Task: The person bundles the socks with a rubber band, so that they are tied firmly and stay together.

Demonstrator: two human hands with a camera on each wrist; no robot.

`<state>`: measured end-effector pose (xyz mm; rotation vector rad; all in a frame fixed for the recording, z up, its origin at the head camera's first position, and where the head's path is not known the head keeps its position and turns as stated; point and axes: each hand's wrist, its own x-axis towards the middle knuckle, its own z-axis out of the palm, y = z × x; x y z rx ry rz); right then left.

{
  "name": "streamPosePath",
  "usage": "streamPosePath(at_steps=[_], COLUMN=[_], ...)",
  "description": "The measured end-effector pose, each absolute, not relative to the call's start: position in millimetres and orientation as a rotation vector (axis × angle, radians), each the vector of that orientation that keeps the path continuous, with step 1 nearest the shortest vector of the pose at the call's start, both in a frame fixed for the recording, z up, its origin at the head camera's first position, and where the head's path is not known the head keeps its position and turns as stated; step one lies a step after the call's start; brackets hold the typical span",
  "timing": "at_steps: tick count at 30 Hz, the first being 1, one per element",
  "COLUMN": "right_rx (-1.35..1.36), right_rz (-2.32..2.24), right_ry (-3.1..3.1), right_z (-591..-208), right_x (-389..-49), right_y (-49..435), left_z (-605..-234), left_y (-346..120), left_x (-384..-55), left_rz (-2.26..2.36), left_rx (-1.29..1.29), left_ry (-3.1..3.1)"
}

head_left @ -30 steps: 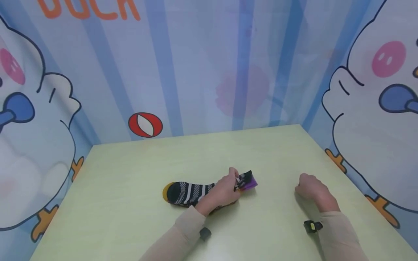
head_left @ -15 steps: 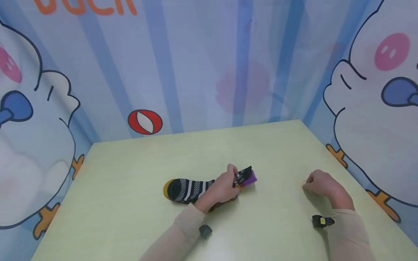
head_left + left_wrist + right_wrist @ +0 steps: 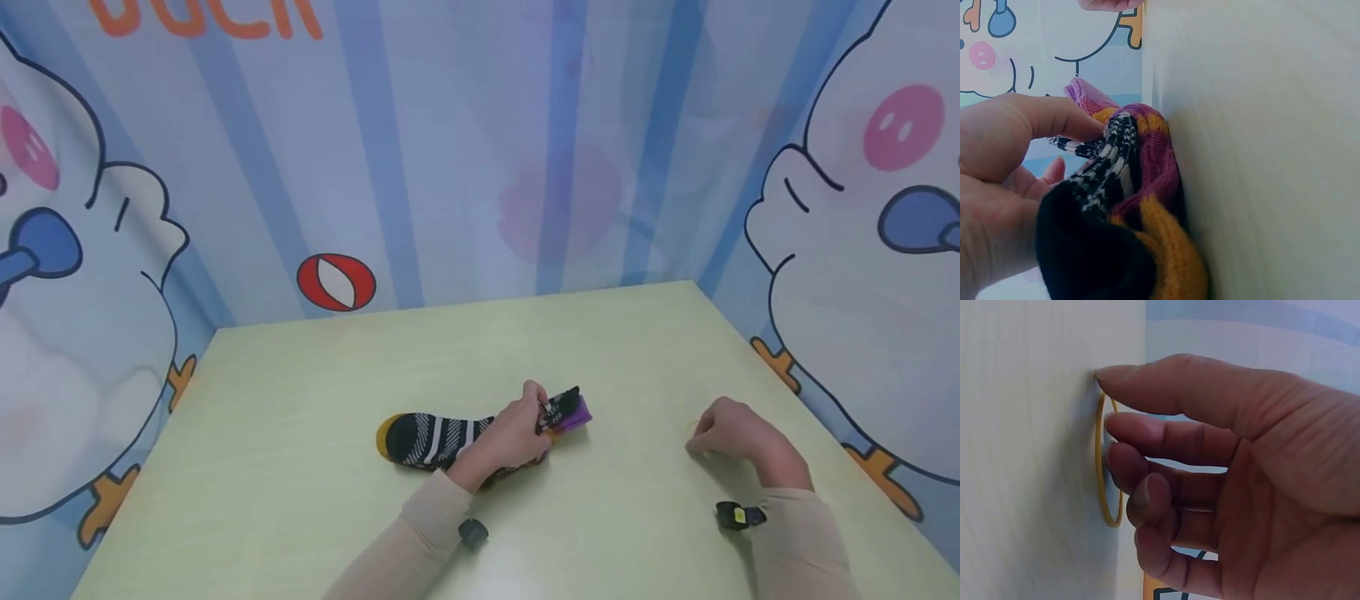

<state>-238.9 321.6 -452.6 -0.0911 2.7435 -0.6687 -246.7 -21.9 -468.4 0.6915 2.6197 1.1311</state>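
Note:
My left hand [image 3: 508, 435] grips a pair of socks near the cuffs, in the middle of the table. On top is the black and white striped sock [image 3: 438, 438]. Beneath it lies a second sock [image 3: 574, 417] with a purple cuff and mustard toe; the left wrist view shows its maroon leg and mustard heel [image 3: 1175, 250]. To the right, my right hand [image 3: 735, 432] is low at the tabletop, holding a thin yellow rubber band [image 3: 1099, 462] at thumb and fingertips. That band stands on edge against the table in the right wrist view, partly hidden by the fingers.
The pale yellow-green table [image 3: 300, 375] meets a printed blue-striped curtain [image 3: 465, 167] at the back, with bird-printed panels on both sides. A small black device sits at the left wrist [image 3: 473, 532], another at the right [image 3: 738, 516].
The right hand has shifted slightly right, then a little back left, and a yellow band now shows at its fingertips. The left hand and the socks stay in place.

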Motion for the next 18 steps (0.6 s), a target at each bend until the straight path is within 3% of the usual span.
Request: streamPosePath(at_steps=[11, 18], right_rx=[-0.171, -0.251], right_rz=[-0.648, -1.164], right_ry=[2.740, 2.685], right_z=[-456.5, -458.2], right_x=[-239.1, -241.4], right_y=[313.8, 306.6], left_z=[-466.8, -466.5], left_y=[-21.3, -21.8], left_x=[-245.3, -241.9], left_rz=[1.149, 1.155], left_rx=[0.660, 0.667], left_ry=[2.612, 2.616])
